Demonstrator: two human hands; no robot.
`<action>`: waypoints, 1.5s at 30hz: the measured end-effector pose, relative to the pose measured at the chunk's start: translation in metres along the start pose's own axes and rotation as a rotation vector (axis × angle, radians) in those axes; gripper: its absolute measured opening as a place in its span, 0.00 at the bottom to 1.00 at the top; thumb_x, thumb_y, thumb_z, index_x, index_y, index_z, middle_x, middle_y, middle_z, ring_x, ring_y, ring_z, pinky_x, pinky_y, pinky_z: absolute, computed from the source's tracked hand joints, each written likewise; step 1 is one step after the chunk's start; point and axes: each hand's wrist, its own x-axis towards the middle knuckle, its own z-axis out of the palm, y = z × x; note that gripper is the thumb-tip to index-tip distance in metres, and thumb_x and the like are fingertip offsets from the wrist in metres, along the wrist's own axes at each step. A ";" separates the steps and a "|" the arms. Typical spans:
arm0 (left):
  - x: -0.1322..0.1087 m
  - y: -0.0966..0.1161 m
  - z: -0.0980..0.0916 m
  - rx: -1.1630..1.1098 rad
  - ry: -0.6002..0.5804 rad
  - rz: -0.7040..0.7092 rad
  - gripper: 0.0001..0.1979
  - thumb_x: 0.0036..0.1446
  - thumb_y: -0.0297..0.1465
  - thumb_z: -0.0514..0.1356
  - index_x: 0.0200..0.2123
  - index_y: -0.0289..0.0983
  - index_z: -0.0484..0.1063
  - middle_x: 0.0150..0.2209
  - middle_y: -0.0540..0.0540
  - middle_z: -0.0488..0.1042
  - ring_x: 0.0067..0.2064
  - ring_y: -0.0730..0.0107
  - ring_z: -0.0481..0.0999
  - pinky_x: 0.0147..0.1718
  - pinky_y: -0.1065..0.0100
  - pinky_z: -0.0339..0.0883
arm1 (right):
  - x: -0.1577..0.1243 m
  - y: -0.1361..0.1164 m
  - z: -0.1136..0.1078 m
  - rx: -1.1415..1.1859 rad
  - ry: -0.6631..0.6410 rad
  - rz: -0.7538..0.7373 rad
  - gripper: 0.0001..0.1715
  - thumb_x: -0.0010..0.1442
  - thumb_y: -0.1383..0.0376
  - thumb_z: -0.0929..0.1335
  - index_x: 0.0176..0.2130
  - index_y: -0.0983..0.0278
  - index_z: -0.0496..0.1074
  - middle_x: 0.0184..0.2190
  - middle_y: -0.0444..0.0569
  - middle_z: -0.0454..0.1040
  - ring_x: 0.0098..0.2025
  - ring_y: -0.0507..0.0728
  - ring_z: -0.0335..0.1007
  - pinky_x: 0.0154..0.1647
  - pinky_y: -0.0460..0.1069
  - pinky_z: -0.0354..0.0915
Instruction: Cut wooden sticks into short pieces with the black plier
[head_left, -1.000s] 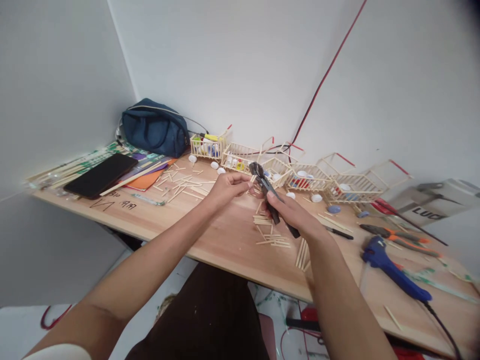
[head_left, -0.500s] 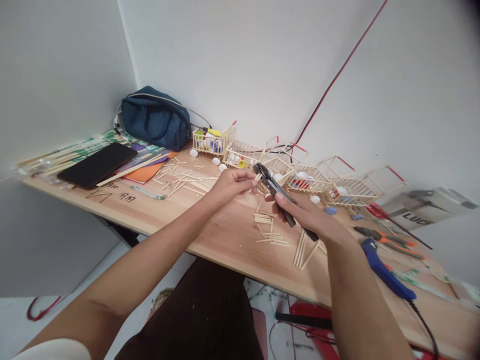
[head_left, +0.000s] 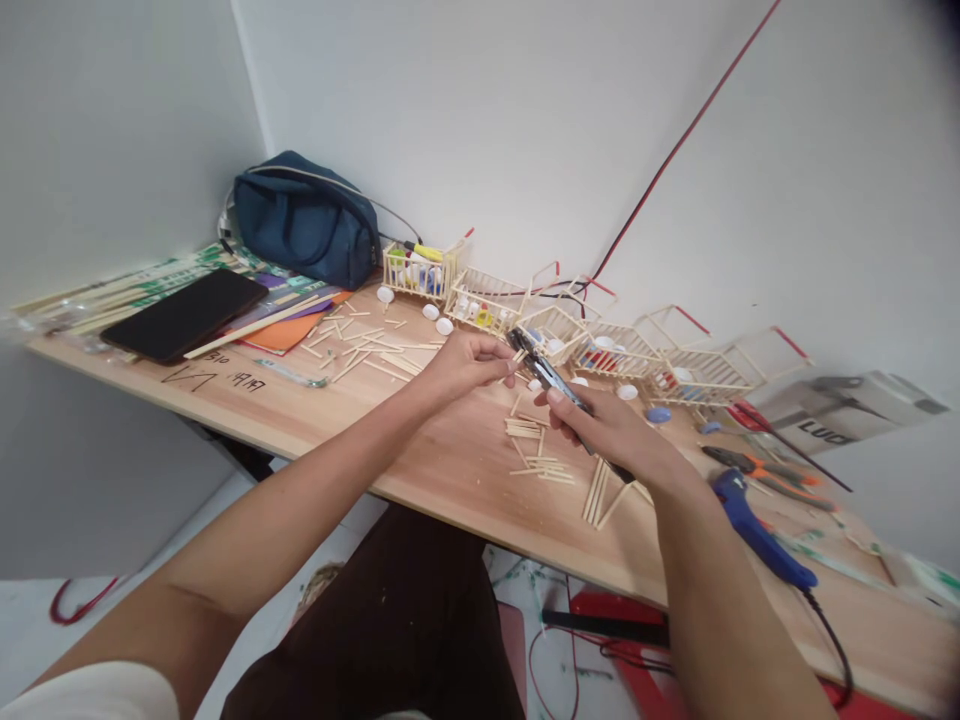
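Note:
My right hand grips the handles of dark cutting pliers, whose jaws point up and left over the wooden table. My left hand pinches a short wooden stick and holds its end at the pliers' jaws. Below the hands lie small piles of cut sticks. Behind them stands a row of small stick-built carts with white and blue caps inside.
A blue pouch sits at the back left by a black phone on coloured paper. Loose sticks are scattered left of centre. A blue glue gun, orange-handled pliers and a grey box lie to the right.
Both hands have lowered a little toward the table, still together with stick and pliers. The camera has tilted, so the table sits lower and farther left in view.

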 end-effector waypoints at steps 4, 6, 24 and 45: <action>0.001 -0.001 0.001 0.037 -0.014 0.038 0.08 0.50 0.32 0.64 0.28 0.31 0.76 0.24 0.47 0.75 0.25 0.78 0.67 0.27 0.73 0.58 | -0.001 0.000 0.001 -0.009 0.008 0.007 0.33 0.60 0.39 0.56 0.28 0.62 0.66 0.21 0.46 0.68 0.27 0.55 0.64 0.28 0.49 0.58; 0.001 -0.002 0.001 0.048 -0.026 0.058 0.07 0.51 0.31 0.64 0.28 0.31 0.76 0.25 0.47 0.75 0.27 0.77 0.69 0.28 0.73 0.60 | -0.002 0.000 0.001 -0.020 0.020 0.011 0.32 0.60 0.39 0.57 0.27 0.62 0.66 0.21 0.46 0.69 0.26 0.55 0.65 0.27 0.49 0.57; 0.003 -0.009 0.004 0.077 -0.042 0.123 0.06 0.48 0.28 0.63 0.23 0.32 0.76 0.24 0.48 0.76 0.29 0.74 0.73 0.34 0.71 0.65 | -0.008 0.004 0.010 -0.241 0.198 0.002 0.31 0.61 0.40 0.57 0.24 0.62 0.62 0.19 0.44 0.63 0.23 0.53 0.60 0.26 0.48 0.51; -0.007 -0.016 0.018 0.461 0.133 0.275 0.10 0.54 0.26 0.57 0.30 0.33 0.80 0.29 0.46 0.79 0.31 0.70 0.73 0.31 0.71 0.60 | -0.016 0.002 0.024 -0.461 0.262 0.109 0.33 0.62 0.38 0.53 0.24 0.60 0.59 0.18 0.49 0.65 0.23 0.57 0.60 0.27 0.49 0.47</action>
